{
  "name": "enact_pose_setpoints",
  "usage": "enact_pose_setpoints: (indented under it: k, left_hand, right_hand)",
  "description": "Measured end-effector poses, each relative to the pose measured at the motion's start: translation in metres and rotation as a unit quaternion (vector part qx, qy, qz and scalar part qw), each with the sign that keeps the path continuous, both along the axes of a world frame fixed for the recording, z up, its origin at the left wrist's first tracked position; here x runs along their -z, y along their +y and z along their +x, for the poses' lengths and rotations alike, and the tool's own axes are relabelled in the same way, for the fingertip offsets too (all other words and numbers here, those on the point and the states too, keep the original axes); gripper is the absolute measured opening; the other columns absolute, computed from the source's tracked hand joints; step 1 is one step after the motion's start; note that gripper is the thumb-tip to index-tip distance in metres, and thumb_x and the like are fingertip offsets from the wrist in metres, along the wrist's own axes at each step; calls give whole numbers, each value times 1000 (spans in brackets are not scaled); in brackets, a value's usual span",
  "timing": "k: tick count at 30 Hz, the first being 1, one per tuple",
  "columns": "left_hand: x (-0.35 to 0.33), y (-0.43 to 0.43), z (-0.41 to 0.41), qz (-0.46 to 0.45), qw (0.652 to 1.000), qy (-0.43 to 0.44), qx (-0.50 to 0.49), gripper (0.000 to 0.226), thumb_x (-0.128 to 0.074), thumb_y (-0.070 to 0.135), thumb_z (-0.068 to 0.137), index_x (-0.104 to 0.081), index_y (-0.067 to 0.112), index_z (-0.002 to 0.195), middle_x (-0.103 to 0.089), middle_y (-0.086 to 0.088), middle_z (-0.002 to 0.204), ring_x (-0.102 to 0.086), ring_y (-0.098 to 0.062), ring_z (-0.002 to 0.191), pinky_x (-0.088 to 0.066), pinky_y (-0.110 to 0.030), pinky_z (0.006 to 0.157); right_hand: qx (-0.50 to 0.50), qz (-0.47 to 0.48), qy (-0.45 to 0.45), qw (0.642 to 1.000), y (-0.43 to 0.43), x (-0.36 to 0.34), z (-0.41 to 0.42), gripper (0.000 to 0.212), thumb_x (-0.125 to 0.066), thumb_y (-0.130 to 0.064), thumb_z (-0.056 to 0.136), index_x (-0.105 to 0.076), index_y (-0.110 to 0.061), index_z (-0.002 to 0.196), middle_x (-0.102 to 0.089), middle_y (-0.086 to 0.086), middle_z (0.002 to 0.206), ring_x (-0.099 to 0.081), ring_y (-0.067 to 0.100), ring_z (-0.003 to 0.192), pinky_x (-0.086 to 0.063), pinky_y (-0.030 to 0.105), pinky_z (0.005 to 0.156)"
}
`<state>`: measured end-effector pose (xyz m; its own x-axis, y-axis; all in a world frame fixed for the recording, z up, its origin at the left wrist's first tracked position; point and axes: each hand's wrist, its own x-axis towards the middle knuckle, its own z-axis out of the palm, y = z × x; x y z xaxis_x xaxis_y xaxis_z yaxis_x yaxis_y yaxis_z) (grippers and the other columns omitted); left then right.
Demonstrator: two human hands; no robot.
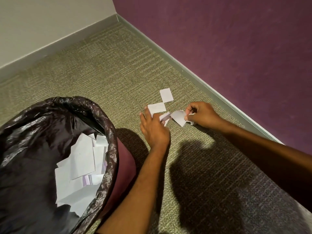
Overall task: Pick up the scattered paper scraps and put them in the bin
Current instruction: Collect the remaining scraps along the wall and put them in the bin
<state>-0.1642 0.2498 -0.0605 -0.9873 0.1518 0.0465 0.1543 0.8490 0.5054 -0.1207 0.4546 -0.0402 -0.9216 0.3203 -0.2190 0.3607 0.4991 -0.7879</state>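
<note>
Small white rectangular paper scraps: one loose scrap flat on the green ribbed carpet, long axis running away from the person and slightly left; a second flat scrap just nearer, corner touching the first, long axis roughly left to right. Curled white scrap held off the floor in the right hand, fingers pinched narrow on its edge, more crumpled paper tucked in the palm. Left hand grips a folded scrap; its outer fingers are spread over the second flat scrap's near edge.

Judged: light, thin, limp, tears easily, lies flush on pile; best lifted at a corner or edge, nail slid under.

Black plastic-lined round bin sits left of the hands, near, already part full of white paper pieces. Purple wall beyond
</note>
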Motion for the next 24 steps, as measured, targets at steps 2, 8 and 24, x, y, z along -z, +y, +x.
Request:
enact_pose_setpoints:
  k: [2, 8, 24]
  left_hand:
    - [2, -4, -3, -8, 1000, 11, 3, 33, -71, 2, 90, -69, 13, 122, -52, -8, 153, -41, -31, 147, -34, -49, 121]
    - [11, -15, -6, 33, 998, 47, -41, 35, -64, -15, 81, -64, 10, 106, -64, -7, 110, -53, -30, 111, -48, -46, 93]
    - [4, 27, -38, -48, 998, -40, -24, 82, -65, 17, 90, -29, 23, 163, -37, -5, 159, -50, -31, 123, -44, -49, 101]
  right_hand:
    - [25, 5, 10, 1000, -6, 4, -16, 16, -85, 1, 83, -74, -11, 87, -75, 8, 81, -70, 7, 55, -57, 24, 54]
    - [118, 14, 50, 992, -16, 17, -65, 14, -83, -4, 82, -75, -13, 86, -69, -9, 79, -67, 17, 73, -50, 25, 64]
    - [-230, 167, -79, 956, -6, -10, -154, 84, -68, 10, 85, -42, -15, 161, -39, 9, 156, -50, 33, 134, -53, 47, 106]
